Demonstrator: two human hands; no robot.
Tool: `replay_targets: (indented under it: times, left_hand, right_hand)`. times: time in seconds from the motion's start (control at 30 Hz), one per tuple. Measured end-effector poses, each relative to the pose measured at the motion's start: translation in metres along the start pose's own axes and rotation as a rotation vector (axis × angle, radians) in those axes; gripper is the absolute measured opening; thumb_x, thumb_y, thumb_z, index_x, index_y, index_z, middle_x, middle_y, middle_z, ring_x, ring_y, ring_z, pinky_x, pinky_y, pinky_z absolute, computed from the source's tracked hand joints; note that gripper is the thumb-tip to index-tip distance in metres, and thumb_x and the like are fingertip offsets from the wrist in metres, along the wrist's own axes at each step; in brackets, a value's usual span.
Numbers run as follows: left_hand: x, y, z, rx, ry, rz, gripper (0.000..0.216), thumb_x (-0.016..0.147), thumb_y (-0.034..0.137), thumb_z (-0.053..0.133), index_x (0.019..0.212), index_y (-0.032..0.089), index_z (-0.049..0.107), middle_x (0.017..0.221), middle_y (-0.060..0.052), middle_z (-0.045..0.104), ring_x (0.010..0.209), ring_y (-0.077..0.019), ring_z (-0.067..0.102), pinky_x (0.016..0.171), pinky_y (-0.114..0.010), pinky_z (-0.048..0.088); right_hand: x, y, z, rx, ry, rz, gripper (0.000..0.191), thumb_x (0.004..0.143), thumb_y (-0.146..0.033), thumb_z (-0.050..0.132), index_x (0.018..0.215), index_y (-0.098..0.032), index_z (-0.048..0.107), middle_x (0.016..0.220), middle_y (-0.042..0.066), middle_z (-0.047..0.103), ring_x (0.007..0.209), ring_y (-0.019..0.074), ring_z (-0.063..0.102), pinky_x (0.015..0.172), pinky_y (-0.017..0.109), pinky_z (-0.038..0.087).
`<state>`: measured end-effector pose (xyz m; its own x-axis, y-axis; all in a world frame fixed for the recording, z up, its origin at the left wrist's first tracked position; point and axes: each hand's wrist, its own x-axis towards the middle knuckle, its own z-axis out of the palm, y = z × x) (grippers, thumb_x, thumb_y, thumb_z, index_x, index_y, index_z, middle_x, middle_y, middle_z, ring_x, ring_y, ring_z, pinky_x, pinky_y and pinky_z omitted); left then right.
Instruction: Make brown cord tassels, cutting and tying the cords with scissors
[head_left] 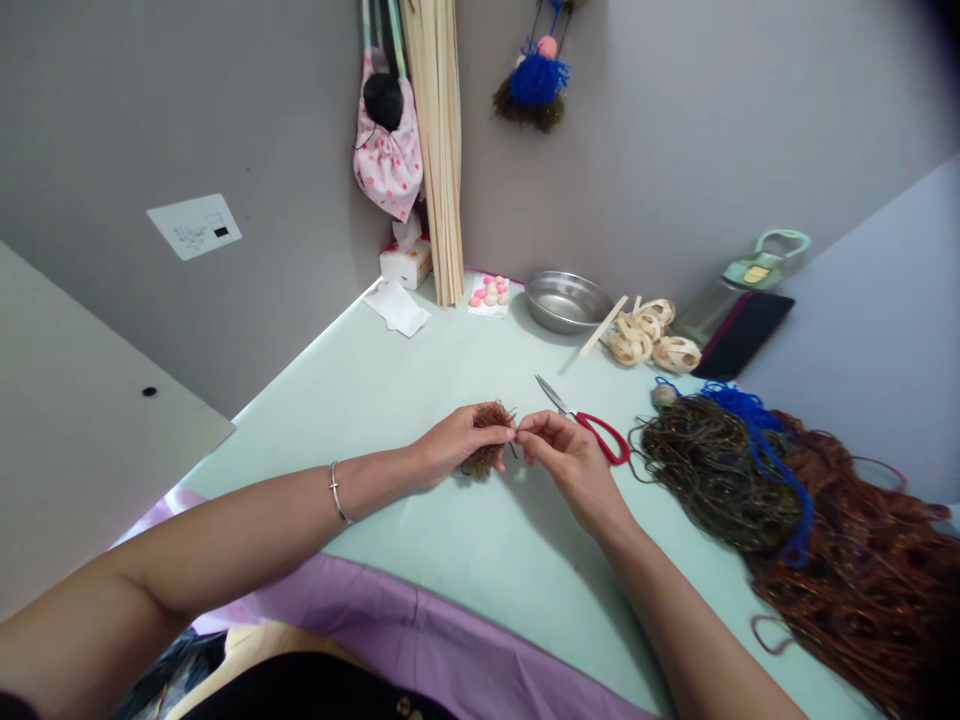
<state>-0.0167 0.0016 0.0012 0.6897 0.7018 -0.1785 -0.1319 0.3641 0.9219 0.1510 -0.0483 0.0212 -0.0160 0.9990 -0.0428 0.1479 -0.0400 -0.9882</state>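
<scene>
My left hand (454, 445) is closed around a small brown yarn tassel (489, 458), whose frayed ends stick out above and below the fingers. Close beside it, my right hand (566, 455) pinches at a short dark strand (514, 450) by the left thumb tip; most of that strand is hidden by the fingers. Just behind the right hand lie scissors with red handles (611, 440), their blades pointing to the back left and slightly apart.
At the right lie heaps of dark olive yarn (697, 465), brown yarn (847, 560) and blue yarn (757, 410). Toward the back are a metal bowl (568, 303), woven wood-strip balls (634, 340), pink and cream beads (489, 293), a tissue box (405, 262), a bottle (712, 300) and a dark phone-like slab (742, 335).
</scene>
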Motion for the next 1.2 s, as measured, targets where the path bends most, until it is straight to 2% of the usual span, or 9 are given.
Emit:
replay_targets:
  times: [0.2, 0.43, 0.53, 0.83, 0.97, 1.13, 1.2]
  left_hand:
    - [-0.0002, 0.0055, 0.0011, -0.063, 0.028, -0.023, 0.015, 0.079, 0.031, 0.064, 0.080, 0.017, 0.057, 0.059, 0.004, 0.052, 0.052, -0.0072, 0.055, 0.048, -0.017, 0.038]
    - [-0.0010, 0.0038, 0.0016, -0.023, -0.020, 0.023, 0.024, 0.076, 0.036, 0.072, 0.084, 0.018, 0.059, 0.062, 0.005, 0.055, 0.053, -0.0070, 0.056, 0.049, -0.017, 0.039]
    - [-0.0008, 0.0040, 0.0019, -0.032, 0.000, -0.009, 0.024, 0.077, 0.038, 0.070, 0.081, 0.018, 0.057, 0.060, 0.005, 0.054, 0.051, -0.0075, 0.055, 0.046, -0.017, 0.037]
    - [0.0016, 0.0051, -0.0003, -0.189, -0.011, -0.022, 0.024, 0.080, 0.035, 0.071, 0.084, 0.018, 0.055, 0.060, 0.005, 0.050, 0.053, -0.0076, 0.055, 0.049, -0.017, 0.039]
    - [0.0015, 0.0069, 0.0005, -0.308, -0.073, 0.026, 0.025, 0.079, 0.032, 0.074, 0.086, 0.018, 0.055, 0.073, 0.003, 0.056, 0.054, -0.0050, 0.052, 0.054, -0.018, 0.044]
    - [0.0011, 0.0084, 0.0002, -0.268, -0.033, 0.114, 0.024, 0.084, 0.033, 0.071, 0.083, 0.017, 0.052, 0.093, -0.002, 0.065, 0.059, -0.0039, 0.054, 0.060, -0.017, 0.046]
    - [0.0010, 0.0082, 0.0002, -0.246, -0.002, 0.124, 0.025, 0.083, 0.033, 0.071, 0.083, 0.017, 0.052, 0.102, -0.004, 0.066, 0.059, -0.0031, 0.053, 0.062, -0.018, 0.046]
  right_hand:
    - [0.0000, 0.0025, 0.0009, 0.001, -0.022, 0.024, 0.010, 0.077, -0.025, 0.067, 0.076, -0.018, 0.060, 0.062, -0.003, 0.056, 0.058, 0.0123, 0.045, 0.055, 0.027, 0.032]
    - [-0.0009, -0.0002, 0.0005, 0.015, -0.005, 0.019, 0.011, 0.077, -0.026, 0.065, 0.074, -0.019, 0.058, 0.062, -0.003, 0.056, 0.060, 0.0125, 0.046, 0.059, 0.027, 0.035]
    - [-0.0009, -0.0006, 0.0014, 0.016, -0.022, 0.032, 0.009, 0.076, -0.025, 0.065, 0.074, -0.019, 0.059, 0.061, -0.003, 0.056, 0.059, 0.0127, 0.047, 0.058, 0.027, 0.035]
    - [-0.0016, -0.0008, 0.0009, 0.025, -0.022, 0.044, 0.007, 0.078, -0.026, 0.063, 0.076, -0.020, 0.060, 0.062, -0.003, 0.057, 0.061, 0.0142, 0.049, 0.062, 0.029, 0.038]
    - [-0.0023, -0.0028, 0.0011, 0.038, -0.051, 0.035, 0.009, 0.077, -0.028, 0.064, 0.074, -0.020, 0.059, 0.066, -0.001, 0.060, 0.062, 0.0154, 0.050, 0.061, 0.030, 0.040]
    - [-0.0035, -0.0052, 0.0029, 0.071, -0.111, 0.014, 0.010, 0.080, -0.028, 0.065, 0.075, -0.021, 0.060, 0.074, 0.000, 0.063, 0.063, 0.0145, 0.050, 0.063, 0.030, 0.041]
    - [-0.0031, -0.0041, 0.0031, 0.072, -0.090, 0.021, 0.010, 0.079, -0.027, 0.066, 0.077, -0.020, 0.060, 0.073, 0.000, 0.064, 0.062, 0.0140, 0.051, 0.063, 0.029, 0.040]
